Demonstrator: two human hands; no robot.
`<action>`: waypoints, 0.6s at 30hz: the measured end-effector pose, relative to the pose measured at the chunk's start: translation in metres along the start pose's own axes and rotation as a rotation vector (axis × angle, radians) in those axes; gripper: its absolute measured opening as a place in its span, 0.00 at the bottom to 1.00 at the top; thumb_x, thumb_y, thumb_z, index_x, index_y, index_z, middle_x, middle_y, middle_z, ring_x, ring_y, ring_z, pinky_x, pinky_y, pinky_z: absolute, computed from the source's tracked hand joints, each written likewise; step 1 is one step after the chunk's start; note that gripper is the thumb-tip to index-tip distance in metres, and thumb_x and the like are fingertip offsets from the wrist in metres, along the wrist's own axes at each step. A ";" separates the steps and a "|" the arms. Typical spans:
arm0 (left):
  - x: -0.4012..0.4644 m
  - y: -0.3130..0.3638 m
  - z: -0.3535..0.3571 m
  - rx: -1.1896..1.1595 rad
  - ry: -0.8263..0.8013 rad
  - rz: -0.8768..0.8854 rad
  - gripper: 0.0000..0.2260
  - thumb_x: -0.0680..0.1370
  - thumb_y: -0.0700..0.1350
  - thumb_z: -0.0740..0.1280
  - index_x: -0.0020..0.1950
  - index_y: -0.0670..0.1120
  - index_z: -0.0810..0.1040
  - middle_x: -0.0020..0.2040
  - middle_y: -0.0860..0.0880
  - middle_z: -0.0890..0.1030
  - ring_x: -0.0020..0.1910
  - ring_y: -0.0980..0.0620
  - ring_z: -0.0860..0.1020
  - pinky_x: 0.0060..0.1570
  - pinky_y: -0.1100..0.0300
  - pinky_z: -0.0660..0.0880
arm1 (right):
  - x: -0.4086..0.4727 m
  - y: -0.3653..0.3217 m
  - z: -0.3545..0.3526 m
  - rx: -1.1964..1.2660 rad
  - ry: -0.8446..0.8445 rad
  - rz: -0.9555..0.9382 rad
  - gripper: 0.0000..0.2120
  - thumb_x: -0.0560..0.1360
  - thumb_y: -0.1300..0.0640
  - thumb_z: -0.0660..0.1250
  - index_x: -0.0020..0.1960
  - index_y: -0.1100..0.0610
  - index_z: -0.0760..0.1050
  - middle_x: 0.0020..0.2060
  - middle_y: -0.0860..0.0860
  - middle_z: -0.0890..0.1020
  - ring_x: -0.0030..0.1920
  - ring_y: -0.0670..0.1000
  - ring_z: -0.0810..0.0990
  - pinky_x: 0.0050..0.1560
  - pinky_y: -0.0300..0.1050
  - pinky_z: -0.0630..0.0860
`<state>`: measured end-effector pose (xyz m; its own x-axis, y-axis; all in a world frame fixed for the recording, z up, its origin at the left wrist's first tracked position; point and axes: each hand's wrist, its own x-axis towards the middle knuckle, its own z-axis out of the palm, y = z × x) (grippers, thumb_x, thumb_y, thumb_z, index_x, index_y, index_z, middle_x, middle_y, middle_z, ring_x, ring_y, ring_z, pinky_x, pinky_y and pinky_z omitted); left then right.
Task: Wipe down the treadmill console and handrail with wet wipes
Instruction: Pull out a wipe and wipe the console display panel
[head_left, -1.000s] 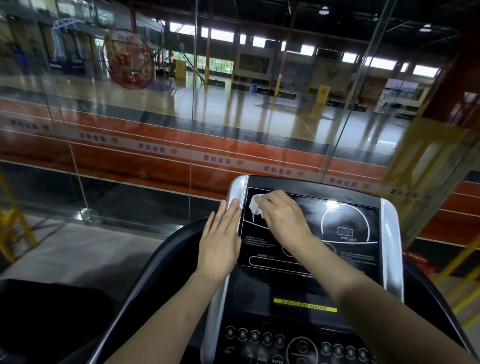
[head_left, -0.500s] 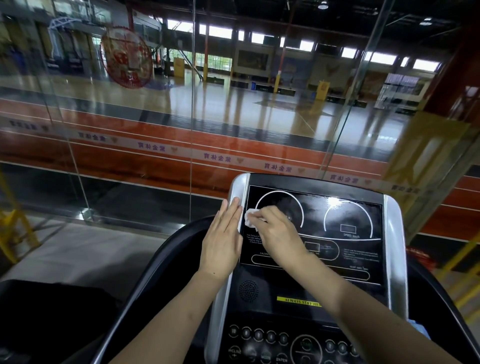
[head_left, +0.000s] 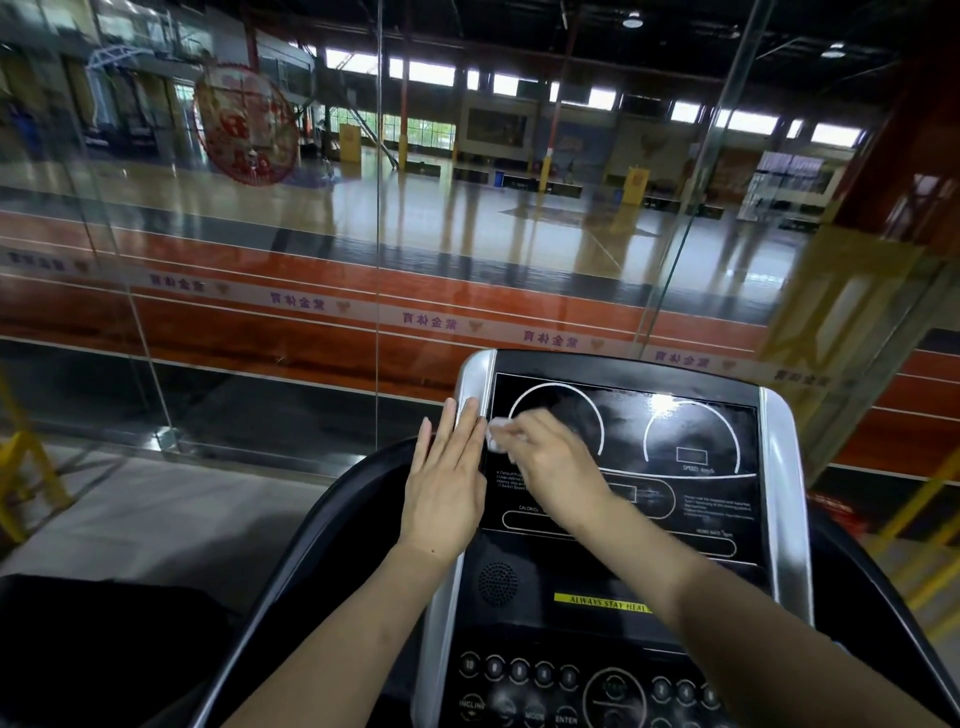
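The treadmill console (head_left: 675, 488) fills the lower right: a black display panel with white arcs, silver side rails and round buttons below. My right hand (head_left: 556, 467) presses a white wet wipe (head_left: 496, 436) against the left part of the display, near its left edge. My left hand (head_left: 449, 488) lies flat with its fingers together on the console's left silver rail (head_left: 470, 379), right beside the wipe. The black curved handrail (head_left: 322, 551) sweeps down to the left of the console.
A glass wall (head_left: 260, 312) stands just beyond the console, with an indoor court behind it. A yellow metal frame (head_left: 26, 467) stands at the far left on the grey floor. Yellow bars (head_left: 914, 519) show at the right edge.
My right hand has slid the wipe down and to the left across the display, from the top of the left arc to the panel's left edge. My left hand has stayed on the rail.
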<state>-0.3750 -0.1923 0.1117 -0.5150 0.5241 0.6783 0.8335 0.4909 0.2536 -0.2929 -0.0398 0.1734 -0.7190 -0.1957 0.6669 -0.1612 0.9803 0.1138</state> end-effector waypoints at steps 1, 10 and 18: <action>0.000 0.000 -0.001 0.019 -0.011 0.011 0.30 0.79 0.41 0.54 0.82 0.42 0.63 0.85 0.47 0.55 0.85 0.46 0.49 0.82 0.47 0.43 | 0.014 0.006 -0.001 0.004 0.028 0.049 0.08 0.74 0.64 0.74 0.53 0.59 0.84 0.45 0.52 0.81 0.46 0.56 0.78 0.40 0.48 0.79; 0.000 0.000 0.002 0.088 -0.010 0.020 0.29 0.80 0.42 0.55 0.83 0.41 0.60 0.86 0.46 0.52 0.85 0.45 0.47 0.82 0.46 0.46 | -0.023 -0.007 0.001 -0.033 -0.021 -0.012 0.11 0.76 0.64 0.66 0.56 0.59 0.83 0.45 0.53 0.79 0.44 0.57 0.77 0.42 0.50 0.79; 0.000 0.001 0.000 0.189 -0.038 0.061 0.29 0.80 0.43 0.49 0.82 0.40 0.61 0.85 0.44 0.55 0.85 0.44 0.48 0.82 0.43 0.49 | 0.039 0.029 -0.009 -0.089 0.033 0.196 0.14 0.69 0.72 0.72 0.49 0.56 0.82 0.38 0.52 0.75 0.42 0.56 0.73 0.35 0.52 0.76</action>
<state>-0.3742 -0.1917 0.1118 -0.4749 0.5811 0.6609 0.8129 0.5773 0.0766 -0.3197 -0.0191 0.2097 -0.7077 -0.0012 0.7065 0.0415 0.9982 0.0432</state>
